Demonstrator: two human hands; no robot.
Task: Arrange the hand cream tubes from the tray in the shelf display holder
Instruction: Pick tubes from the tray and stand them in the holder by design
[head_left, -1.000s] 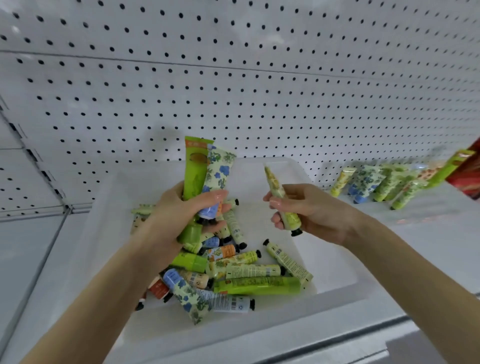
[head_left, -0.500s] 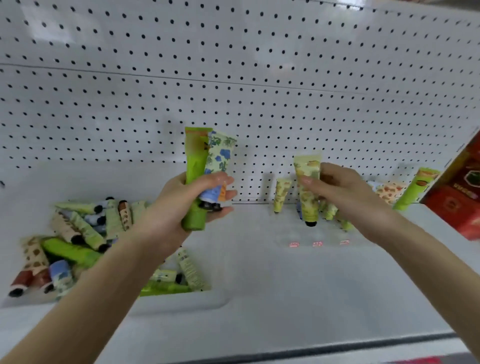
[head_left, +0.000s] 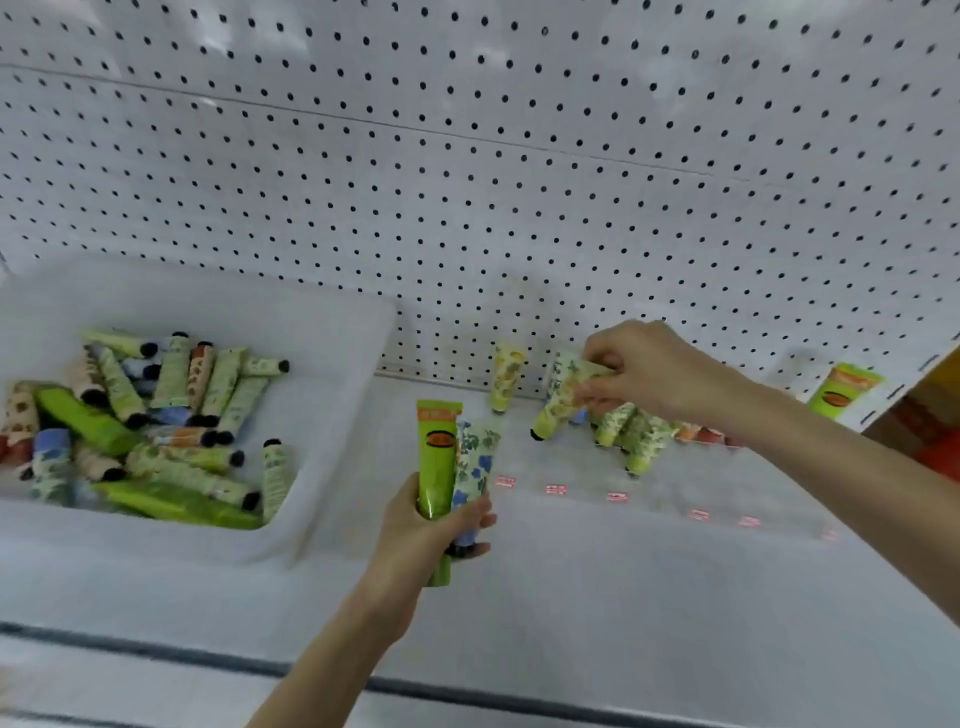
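Note:
My left hand (head_left: 431, 535) grips two tubes upright: a bright green tube (head_left: 435, 457) and a blue-flowered tube (head_left: 474, 462). My right hand (head_left: 639, 371) pinches the flat end of a yellow-green patterned tube (head_left: 558, 408), tilted cap-down over the clear display holder (head_left: 597, 483) on the shelf. Several tubes (head_left: 628, 431) lean in the holder just below that hand. One yellow tube (head_left: 506, 376) stands alone against the pegboard. The white tray (head_left: 332, 415) at left holds a pile of several tubes (head_left: 156, 421).
A white pegboard wall (head_left: 467, 182) backs the shelf. A tall green tube (head_left: 844, 392) stands at the far right next to a red and orange box (head_left: 930, 426). Small red labels (head_left: 556, 489) line the holder's front. The shelf's front edge (head_left: 519, 696) has a dark strip.
My right hand has carried its tube from upright to tilted, cap-down over the tubes in the holder. My left hand dropped lower with its two tubes. The view shifted slightly left.

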